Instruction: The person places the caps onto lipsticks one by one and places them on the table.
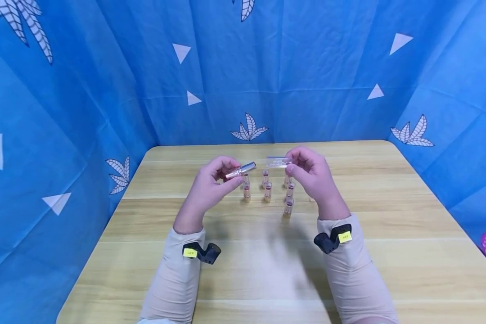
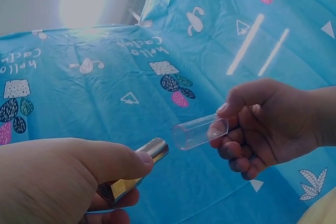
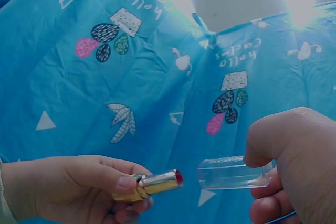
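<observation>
My left hand (image 1: 213, 185) pinches a gold lipstick tube (image 1: 240, 170) between thumb and fingers. Its uncapped end points right, and a dark red tip shows inside it in the right wrist view. Facing it, my right hand (image 1: 310, 173) holds a clear lipstick cap (image 1: 278, 162) by one end, with the cap's mouth turned toward the lipstick (image 3: 157, 183). A small gap separates the cap (image 2: 199, 132) from the tube. Both are held up above the table, over several standing lipsticks (image 1: 268, 192).
The standing lipsticks form loose rows on the wooden table (image 1: 243, 270), the nearest lipstick (image 1: 288, 208) below the right hand. A small piece (image 1: 311, 199) shows beside the right wrist. Blue patterned cloth (image 1: 235, 67) hangs behind and beside the table.
</observation>
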A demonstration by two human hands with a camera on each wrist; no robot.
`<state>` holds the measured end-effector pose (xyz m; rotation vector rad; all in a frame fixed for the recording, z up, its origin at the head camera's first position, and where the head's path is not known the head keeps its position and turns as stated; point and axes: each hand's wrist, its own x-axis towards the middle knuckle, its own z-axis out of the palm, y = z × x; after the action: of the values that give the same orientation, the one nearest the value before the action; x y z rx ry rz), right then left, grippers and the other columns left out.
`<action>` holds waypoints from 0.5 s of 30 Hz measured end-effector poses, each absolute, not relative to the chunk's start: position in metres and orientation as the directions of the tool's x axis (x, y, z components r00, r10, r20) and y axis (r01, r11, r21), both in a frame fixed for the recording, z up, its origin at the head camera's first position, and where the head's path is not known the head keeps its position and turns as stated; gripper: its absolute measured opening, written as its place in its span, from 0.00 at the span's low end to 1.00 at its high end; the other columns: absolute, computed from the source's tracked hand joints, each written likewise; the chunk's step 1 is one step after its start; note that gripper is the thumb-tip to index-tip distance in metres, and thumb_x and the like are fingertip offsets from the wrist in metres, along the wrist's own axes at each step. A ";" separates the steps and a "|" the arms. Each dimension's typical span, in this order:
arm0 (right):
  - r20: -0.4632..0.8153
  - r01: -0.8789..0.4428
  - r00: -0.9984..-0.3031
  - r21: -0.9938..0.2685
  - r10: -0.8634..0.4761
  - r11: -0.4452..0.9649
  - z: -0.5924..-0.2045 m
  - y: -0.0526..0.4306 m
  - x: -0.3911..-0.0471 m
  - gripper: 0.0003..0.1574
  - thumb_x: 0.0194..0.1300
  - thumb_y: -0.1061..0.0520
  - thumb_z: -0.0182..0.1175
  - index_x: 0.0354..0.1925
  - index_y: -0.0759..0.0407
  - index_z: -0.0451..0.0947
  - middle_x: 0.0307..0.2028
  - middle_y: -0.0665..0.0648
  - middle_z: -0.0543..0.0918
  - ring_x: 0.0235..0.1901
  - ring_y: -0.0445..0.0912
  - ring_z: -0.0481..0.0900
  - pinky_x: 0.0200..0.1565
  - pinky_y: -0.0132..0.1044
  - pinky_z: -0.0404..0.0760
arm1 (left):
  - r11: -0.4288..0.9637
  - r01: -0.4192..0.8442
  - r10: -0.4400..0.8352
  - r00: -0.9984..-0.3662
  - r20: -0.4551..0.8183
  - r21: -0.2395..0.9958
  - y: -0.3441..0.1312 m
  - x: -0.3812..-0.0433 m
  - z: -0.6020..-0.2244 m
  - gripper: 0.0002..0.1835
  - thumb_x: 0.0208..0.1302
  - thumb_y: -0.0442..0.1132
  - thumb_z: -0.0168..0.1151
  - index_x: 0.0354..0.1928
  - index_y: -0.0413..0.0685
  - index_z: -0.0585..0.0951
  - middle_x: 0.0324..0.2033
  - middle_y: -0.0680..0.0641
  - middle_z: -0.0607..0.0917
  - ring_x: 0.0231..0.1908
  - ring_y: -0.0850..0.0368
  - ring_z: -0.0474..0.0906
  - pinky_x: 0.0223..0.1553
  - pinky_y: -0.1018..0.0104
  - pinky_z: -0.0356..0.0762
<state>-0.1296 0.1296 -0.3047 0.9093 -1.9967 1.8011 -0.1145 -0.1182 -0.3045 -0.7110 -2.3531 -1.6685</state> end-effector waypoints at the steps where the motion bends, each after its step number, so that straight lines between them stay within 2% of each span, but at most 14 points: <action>1: 0.609 -0.634 -0.750 -0.773 -0.258 0.021 -0.304 0.128 -0.128 0.04 0.52 0.76 0.49 0.30 0.75 0.69 0.21 0.65 0.71 0.21 0.47 0.70 0.23 0.31 0.72 | 0.266 0.480 0.287 -0.868 0.406 0.836 -0.118 -0.114 -0.304 0.13 0.54 0.36 0.63 0.42 0.45 0.75 0.33 0.50 0.78 0.30 0.53 0.72 0.26 0.62 0.74; 10: 0.602 -0.645 -0.739 -0.762 -0.302 0.060 -0.305 0.121 -0.124 0.06 0.52 0.76 0.50 0.30 0.72 0.71 0.21 0.61 0.70 0.18 0.46 0.67 0.17 0.31 0.68 | 0.290 0.487 0.306 -0.863 0.402 0.824 -0.115 -0.110 -0.302 0.13 0.55 0.37 0.62 0.42 0.47 0.76 0.30 0.51 0.78 0.29 0.52 0.69 0.22 0.63 0.70; 15: 0.602 -0.655 -0.734 -0.750 -0.315 0.092 -0.306 0.115 -0.124 0.05 0.51 0.75 0.51 0.30 0.72 0.71 0.21 0.60 0.70 0.20 0.49 0.68 0.20 0.32 0.70 | 0.283 0.498 0.316 -0.855 0.411 0.820 -0.116 -0.116 -0.311 0.13 0.54 0.41 0.63 0.43 0.51 0.77 0.29 0.52 0.78 0.28 0.54 0.69 0.21 0.65 0.69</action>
<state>-0.1236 0.1154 -0.3061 0.9635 -2.0872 1.6841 -0.1157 -0.1157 -0.3113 -0.7620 -2.3762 -1.6155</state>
